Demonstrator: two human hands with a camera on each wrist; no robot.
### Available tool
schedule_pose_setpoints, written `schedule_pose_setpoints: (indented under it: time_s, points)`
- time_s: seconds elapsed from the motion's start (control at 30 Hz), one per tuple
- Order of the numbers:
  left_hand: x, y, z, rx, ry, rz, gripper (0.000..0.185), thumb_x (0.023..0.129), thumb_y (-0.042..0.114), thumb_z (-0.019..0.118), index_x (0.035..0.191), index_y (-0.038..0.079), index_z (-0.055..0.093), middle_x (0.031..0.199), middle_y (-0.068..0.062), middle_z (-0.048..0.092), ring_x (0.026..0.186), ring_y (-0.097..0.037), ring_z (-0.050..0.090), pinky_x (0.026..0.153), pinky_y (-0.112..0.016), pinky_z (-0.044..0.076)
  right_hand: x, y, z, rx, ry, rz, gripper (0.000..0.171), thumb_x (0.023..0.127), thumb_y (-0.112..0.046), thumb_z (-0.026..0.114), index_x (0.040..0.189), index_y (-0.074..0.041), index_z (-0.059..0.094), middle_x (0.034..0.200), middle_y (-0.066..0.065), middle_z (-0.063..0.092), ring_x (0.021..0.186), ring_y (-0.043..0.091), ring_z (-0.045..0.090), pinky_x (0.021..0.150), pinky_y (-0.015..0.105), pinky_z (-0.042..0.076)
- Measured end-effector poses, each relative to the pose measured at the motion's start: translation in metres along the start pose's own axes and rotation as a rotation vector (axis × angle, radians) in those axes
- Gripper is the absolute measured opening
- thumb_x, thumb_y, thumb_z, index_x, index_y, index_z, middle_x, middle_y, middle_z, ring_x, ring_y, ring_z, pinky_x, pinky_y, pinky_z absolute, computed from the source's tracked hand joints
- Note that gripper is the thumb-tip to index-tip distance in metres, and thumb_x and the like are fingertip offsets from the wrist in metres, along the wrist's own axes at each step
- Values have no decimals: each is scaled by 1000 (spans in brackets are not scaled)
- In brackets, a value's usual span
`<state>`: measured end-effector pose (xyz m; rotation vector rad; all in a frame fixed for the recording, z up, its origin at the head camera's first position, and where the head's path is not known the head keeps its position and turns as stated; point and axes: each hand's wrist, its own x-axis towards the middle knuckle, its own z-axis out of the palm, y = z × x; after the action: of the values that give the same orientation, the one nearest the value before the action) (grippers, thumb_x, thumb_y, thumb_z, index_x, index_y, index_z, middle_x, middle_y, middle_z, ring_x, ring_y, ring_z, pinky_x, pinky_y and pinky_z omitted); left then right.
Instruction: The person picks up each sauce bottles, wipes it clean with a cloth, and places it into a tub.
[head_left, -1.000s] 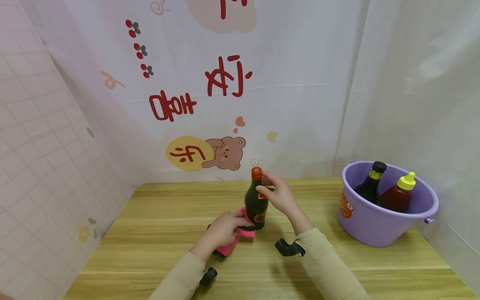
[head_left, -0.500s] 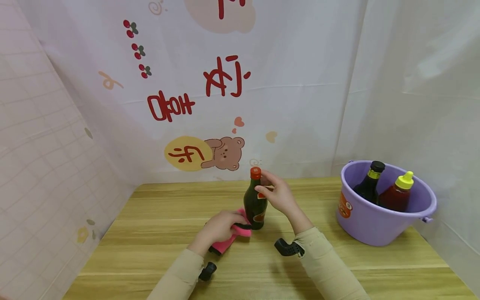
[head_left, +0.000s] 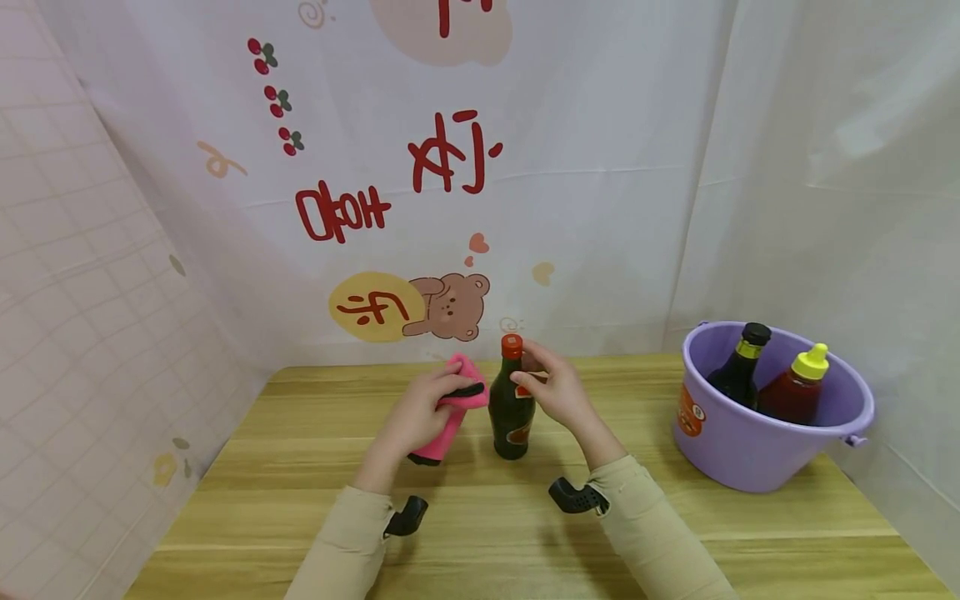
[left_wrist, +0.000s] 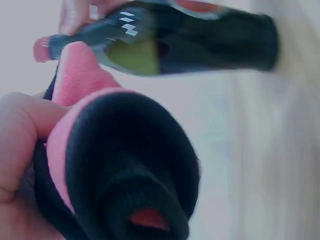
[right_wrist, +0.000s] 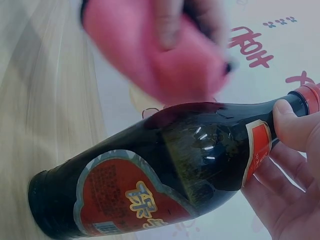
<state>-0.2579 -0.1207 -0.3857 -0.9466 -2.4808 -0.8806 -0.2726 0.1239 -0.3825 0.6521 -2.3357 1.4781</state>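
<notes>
A dark green glass bottle (head_left: 512,421) with a red cap stands upright on the table. My right hand (head_left: 557,388) holds it by the neck, thumb on the near side just below the cap, as the right wrist view also shows on the bottle (right_wrist: 150,145). Left of the bottle, my left hand (head_left: 417,410) grips a folded pink cloth (head_left: 451,432) with black edging. The cloth is raised beside the bottle's shoulder, its lower end hanging over the table. In the left wrist view the cloth (left_wrist: 80,75) partly covers the view of the bottle neck.
At the right of the wooden table (head_left: 300,483) stands a purple bucket (head_left: 738,458). Inside it are a dark bottle (head_left: 738,371) with a black cap and a red-brown squeeze bottle (head_left: 795,392) with a yellow top. A printed curtain (head_left: 600,250) hangs behind the table.
My left hand has lifted the pink cloth from beside the bottle's base, moving up and slightly left to shoulder height. The right hand and bottle have stayed in place.
</notes>
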Motion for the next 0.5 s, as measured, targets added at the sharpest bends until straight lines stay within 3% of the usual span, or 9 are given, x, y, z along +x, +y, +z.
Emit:
schedule_pose_setpoints:
  time_s: [0.13, 0.23, 0.5]
  points:
    - [7, 13, -7, -24, 111, 74, 41, 85, -8, 70, 119, 14, 72, 142, -13, 54, 130, -32, 50, 101, -49, 46, 0, 1, 0, -5, 6, -9, 49, 90, -3, 71, 138, -6, 57, 105, 14, 68, 100, 30, 65, 88, 48, 54]
    - [11, 23, -8, -24, 154, 120, 40, 85, -5, 72, 119, 15, 73, 142, -11, 55, 130, -31, 50, 99, -48, 47, 0, 2, 0, 0, 8, -17, 50, 90, -2, 70, 138, -5, 56, 106, 15, 67, 100, 32, 64, 88, 48, 54]
    - [18, 35, 0, -23, 146, 139, 41, 85, -5, 72, 120, 16, 73, 142, -11, 54, 127, -36, 51, 94, -48, 50, -1, 3, 1, 14, 6, -44, 48, 91, 0, 68, 137, -5, 57, 109, 17, 67, 103, 32, 65, 86, 49, 54]
